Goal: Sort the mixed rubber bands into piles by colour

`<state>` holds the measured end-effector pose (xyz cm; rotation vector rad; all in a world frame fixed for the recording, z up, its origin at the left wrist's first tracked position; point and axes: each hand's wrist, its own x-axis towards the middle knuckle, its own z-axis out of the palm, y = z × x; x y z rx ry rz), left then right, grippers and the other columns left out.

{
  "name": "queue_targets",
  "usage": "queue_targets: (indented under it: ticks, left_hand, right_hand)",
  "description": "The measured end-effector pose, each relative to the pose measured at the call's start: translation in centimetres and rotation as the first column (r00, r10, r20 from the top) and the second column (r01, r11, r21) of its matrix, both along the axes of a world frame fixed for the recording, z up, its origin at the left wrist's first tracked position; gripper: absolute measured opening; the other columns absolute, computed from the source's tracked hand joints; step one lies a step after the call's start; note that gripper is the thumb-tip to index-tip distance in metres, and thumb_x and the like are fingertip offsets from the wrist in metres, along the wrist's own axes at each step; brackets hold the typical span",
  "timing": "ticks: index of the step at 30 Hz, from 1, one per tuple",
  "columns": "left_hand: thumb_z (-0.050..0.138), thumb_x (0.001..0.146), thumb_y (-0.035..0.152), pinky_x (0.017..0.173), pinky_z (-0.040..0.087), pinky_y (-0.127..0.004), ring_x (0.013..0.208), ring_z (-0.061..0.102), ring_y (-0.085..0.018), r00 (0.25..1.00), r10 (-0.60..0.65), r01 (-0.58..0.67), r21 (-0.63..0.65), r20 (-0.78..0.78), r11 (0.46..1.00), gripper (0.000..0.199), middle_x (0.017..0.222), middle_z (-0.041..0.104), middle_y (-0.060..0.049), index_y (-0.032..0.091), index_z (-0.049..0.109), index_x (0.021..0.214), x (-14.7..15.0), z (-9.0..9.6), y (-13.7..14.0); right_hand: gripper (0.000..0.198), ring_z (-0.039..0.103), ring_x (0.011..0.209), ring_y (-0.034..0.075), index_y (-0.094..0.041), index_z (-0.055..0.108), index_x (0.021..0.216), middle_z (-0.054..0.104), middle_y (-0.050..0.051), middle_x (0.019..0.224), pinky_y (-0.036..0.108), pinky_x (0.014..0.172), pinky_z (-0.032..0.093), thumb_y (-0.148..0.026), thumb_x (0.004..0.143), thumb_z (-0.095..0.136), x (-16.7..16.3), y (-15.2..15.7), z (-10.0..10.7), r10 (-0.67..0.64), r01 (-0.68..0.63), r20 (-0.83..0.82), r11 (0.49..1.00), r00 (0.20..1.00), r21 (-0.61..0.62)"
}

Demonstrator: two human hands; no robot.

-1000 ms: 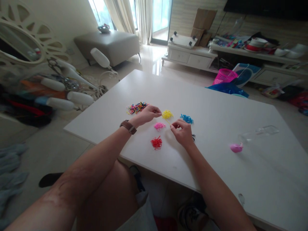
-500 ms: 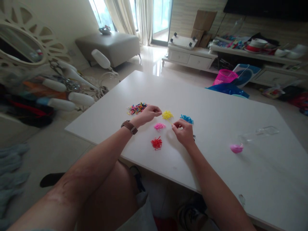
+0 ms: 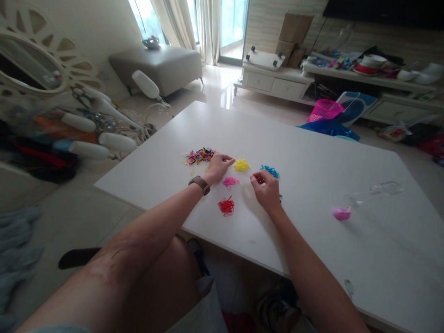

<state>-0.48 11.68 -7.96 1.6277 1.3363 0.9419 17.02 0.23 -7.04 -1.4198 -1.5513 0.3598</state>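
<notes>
Small rubber bands lie sorted by colour on the white table. My left hand (image 3: 221,166) is closed in a pinch at the left edge of the yellow rubber bands (image 3: 242,165), its wrist wearing a brown-strapped watch (image 3: 200,185). Beyond that hand spreads a mixed-colour heap of rubber bands (image 3: 200,156), partly covered. My right hand (image 3: 265,186) has thumb and fingertips together just in front of the blue rubber bands (image 3: 270,171). Whatever either pinch holds is too small to make out. Pink rubber bands (image 3: 230,182) and red rubber bands (image 3: 226,206) sit nearer me. A dark bit (image 3: 280,198) shows behind my right wrist.
On the right of the table (image 3: 312,259) are a pink object (image 3: 342,213) and a clear plastic container (image 3: 376,192). A small clear piece (image 3: 348,287) lies by the near edge. White lamp arms (image 3: 118,142) stand beyond the left edge; a pink basket (image 3: 325,112) is behind.
My left hand has shifted slightly right and nearer, uncovering more of the mixed heap. My right hand has moved slightly right; the yellow band seen at its fingertips no longer shows.
</notes>
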Motion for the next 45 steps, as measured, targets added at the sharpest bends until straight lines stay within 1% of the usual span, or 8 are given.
queue_targets:
  ticks: [5, 14, 19, 23, 27, 33, 42, 45]
  left_hand:
    - [0.064, 0.081, 0.03, 0.063, 0.038, -0.025, 0.063, 0.053, -0.013, 0.998, -0.05, 0.052, 0.056, -0.035, 0.997, 0.027, 0.071, 0.071, -0.005, 0.009, 0.08, 0.087, 0.5, 0.4, 0.2]
    - [0.071, 0.072, 0.035, 0.054, 0.025, -0.025, 0.054, 0.035, -0.009, 0.998, -0.044, 0.049, 0.125, -0.037, 0.991, 0.024, 0.05, 0.047, 0.004, 0.013, 0.078, 0.077, -0.1, 1.3, 0.1]
    - [0.062, 0.083, 0.038, 0.053, 0.031, -0.025, 0.054, 0.042, -0.01, 0.963, -0.045, 0.084, -0.137, 0.265, 0.987, 0.027, 0.058, 0.054, 0.001, 0.013, 0.073, 0.081, 0.4, 1.9, -0.2]
    - [0.053, 0.092, 0.045, 0.064, 0.048, -0.027, 0.069, 0.062, -0.016, 0.78, -0.029, 0.4, -0.462, 0.625, 0.792, 0.037, 0.077, 0.069, -0.011, 0.012, 0.07, 0.088, 0.4, 3.6, -1.9]
    - [0.052, 0.095, 0.047, 0.083, 0.054, -0.032, 0.091, 0.069, -0.021, 0.68, -0.043, 0.614, -0.537, 0.732, 0.578, 0.04, 0.096, 0.074, -0.017, 0.011, 0.068, 0.093, 0.1, 4.7, -3.4]
    - [0.058, 0.094, 0.047, 0.087, 0.054, -0.032, 0.091, 0.069, -0.019, 0.616, -0.087, 0.722, -0.517, 0.783, 0.46, 0.036, 0.096, 0.073, -0.014, 0.013, 0.068, 0.095, 0.2, 4.6, -4.1]
    - [0.065, 0.09, 0.037, 0.086, 0.053, -0.031, 0.084, 0.066, -0.016, 0.644, -0.148, 0.712, -0.518, 0.751, 0.474, 0.025, 0.089, 0.071, -0.009, 0.013, 0.069, 0.095, 0.4, 4.3, -4.5]
    - [0.073, 0.083, 0.031, 0.089, 0.052, -0.031, 0.086, 0.066, -0.015, 0.676, -0.234, 0.684, -0.477, 0.698, 0.552, 0.022, 0.094, 0.071, -0.01, 0.012, 0.07, 0.093, 0.2, 4.0, -4.2]
  right_hand:
    - [0.015, 0.058, 0.066, 0.016, -0.021, 0.06, 0.073, 0.064, 0.001, 0.074, 0.03, 0.064, 0.049, -0.026, 0.087, 0.059, 0.0, 0.0, 0.0, 0.029, -0.029, 0.008, 1.0, 1.0, 0.003]
    - [0.014, 0.057, 0.065, 0.016, -0.022, 0.059, 0.072, 0.063, 0.001, 0.073, 0.031, 0.063, 0.048, -0.023, 0.086, 0.059, -0.1, 0.1, 0.0, 0.064, -0.064, 0.011, 0.998, 0.998, -0.008]
    - [0.014, 0.057, 0.065, 0.016, -0.022, 0.059, 0.072, 0.063, 0.001, 0.073, 0.031, 0.063, 0.049, -0.024, 0.086, 0.059, 0.0, 0.1, -0.1, 0.064, -0.064, 0.013, 0.998, 0.998, -0.021]
    - [0.014, 0.058, 0.069, 0.017, -0.022, 0.061, 0.074, 0.063, 0.001, 0.074, 0.032, 0.066, 0.049, -0.024, 0.087, 0.058, -0.2, 0.0, 0.2, 0.061, -0.061, 0.026, 0.998, 0.998, -0.003]
    - [0.006, 0.059, 0.078, 0.019, -0.022, 0.067, 0.086, 0.063, 0.003, 0.085, 0.033, 0.07, 0.05, -0.024, 0.087, 0.061, -0.2, -0.3, 0.7, 0.029, -0.031, 0.042, 0.998, 0.999, 0.05]
    - [0.023, 0.058, 0.097, 0.024, -0.026, 0.072, 0.109, 0.065, 0.006, 0.101, 0.04, 0.086, 0.05, -0.025, 0.087, 0.065, -0.2, -0.2, 0.4, 0.143, -0.15, 0.125, 0.987, 0.982, 0.055]
    - [0.009, 0.06, 0.088, 0.021, -0.026, 0.075, 0.09, 0.064, 0.004, 0.089, 0.039, 0.081, 0.05, -0.023, 0.087, 0.066, -0.4, -0.2, 0.3, 0.209, -0.215, 0.104, 0.975, 0.972, 0.054]
    - [0.005, 0.06, 0.085, 0.021, -0.024, 0.072, 0.085, 0.065, 0.003, 0.087, 0.036, 0.076, 0.05, -0.025, 0.087, 0.067, -0.3, -0.2, 0.2, 0.174, -0.178, 0.064, 0.982, 0.983, 0.055]
